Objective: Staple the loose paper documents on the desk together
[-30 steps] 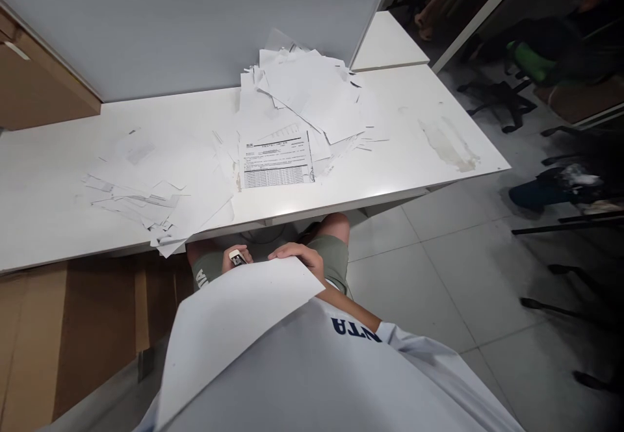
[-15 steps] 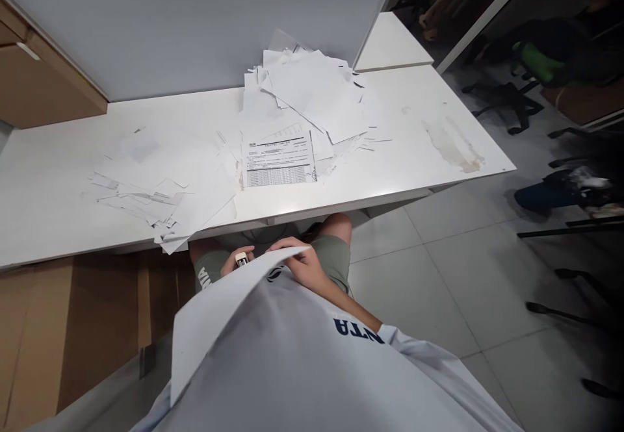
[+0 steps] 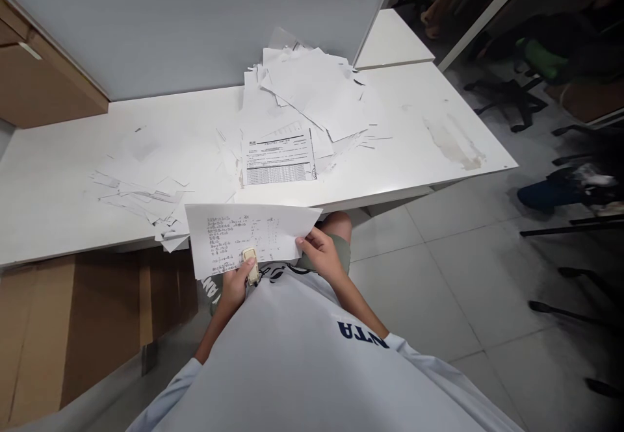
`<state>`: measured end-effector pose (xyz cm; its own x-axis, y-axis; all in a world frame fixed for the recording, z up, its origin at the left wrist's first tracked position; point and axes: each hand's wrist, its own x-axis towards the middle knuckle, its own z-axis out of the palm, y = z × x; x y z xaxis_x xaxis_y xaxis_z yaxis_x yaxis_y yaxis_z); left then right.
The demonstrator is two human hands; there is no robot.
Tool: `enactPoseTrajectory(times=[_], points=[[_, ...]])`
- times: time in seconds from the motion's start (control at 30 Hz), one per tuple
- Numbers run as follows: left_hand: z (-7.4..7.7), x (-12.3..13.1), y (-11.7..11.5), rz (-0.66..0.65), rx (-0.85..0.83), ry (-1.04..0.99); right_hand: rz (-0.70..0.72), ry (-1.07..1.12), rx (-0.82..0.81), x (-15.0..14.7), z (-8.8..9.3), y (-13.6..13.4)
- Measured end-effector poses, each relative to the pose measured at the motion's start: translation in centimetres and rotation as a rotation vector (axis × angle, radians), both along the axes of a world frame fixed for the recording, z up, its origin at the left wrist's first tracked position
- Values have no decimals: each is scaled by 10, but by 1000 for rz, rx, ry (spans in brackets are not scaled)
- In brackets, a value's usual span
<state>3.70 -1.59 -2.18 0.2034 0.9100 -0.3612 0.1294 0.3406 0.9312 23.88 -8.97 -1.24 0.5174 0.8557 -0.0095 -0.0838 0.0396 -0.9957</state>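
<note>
A white sheet of paper (image 3: 229, 230) with rows of dark writing spans both hands, just in front of the desk's edge. My right hand (image 3: 322, 250) pinches its right end, thumb on the near face. At its lower edge, my left hand (image 3: 236, 284) is closed around a small cream-coloured tool (image 3: 250, 267), the thumb lying on it. The tool overlaps the sheet; its exact kind is unclear. Whether the left fingers also grip the paper is hidden behind it.
On the white desk (image 3: 390, 159) lie a printed form (image 3: 280, 157), a heap of papers (image 3: 316, 91) and loose paper strips (image 3: 141, 191). Cardboard boxes (image 3: 49, 75) stand at the left. Wheeled chairs (image 3: 517, 94) are on the right.
The sheet has swung up and away from my chest, turning its written face into view. Both hands have come into clearer view, the left with the cream tool now over the paper.
</note>
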Motion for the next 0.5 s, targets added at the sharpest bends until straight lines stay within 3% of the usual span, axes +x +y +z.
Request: enactPoseTrajectory(times=[0.1, 0.3, 0.5], points=[[1, 9, 6, 18, -105, -40, 7, 51, -12, 2, -10, 1], [-1, 19, 12, 188, -187, -219, 64, 149, -88, -1, -33, 2], [2, 20, 11, 230, -278, -218, 143, 209, -78, -3, -40, 4]])
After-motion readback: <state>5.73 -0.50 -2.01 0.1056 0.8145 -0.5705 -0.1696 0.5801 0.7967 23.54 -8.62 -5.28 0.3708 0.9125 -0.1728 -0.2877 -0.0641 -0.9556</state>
